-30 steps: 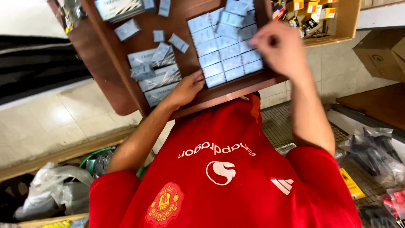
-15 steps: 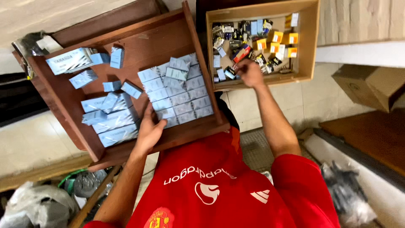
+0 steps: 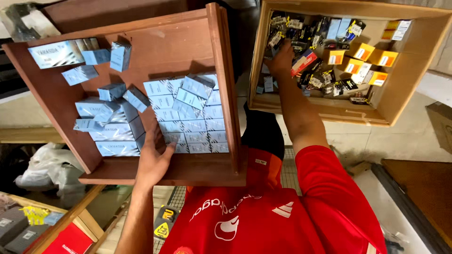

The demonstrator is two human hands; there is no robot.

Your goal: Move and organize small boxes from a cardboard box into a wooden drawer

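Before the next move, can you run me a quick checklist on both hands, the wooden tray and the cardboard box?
1. Left hand steadies the wooden tray, palm on its near rim: ok.
2. Small pale blue boxes stacked in neat rows by the left fingers: ok; the ones further left lie jumbled: not ok.
3. Right hand is inside the cardboard box, among the small packets: ok.
4. Right hand grips a packet: cannot tell, fingers hidden.
5. Orange packets clear of the right hand: ok.

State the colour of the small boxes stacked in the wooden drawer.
The small boxes are pale blue and silver-white, seen best in the head view.
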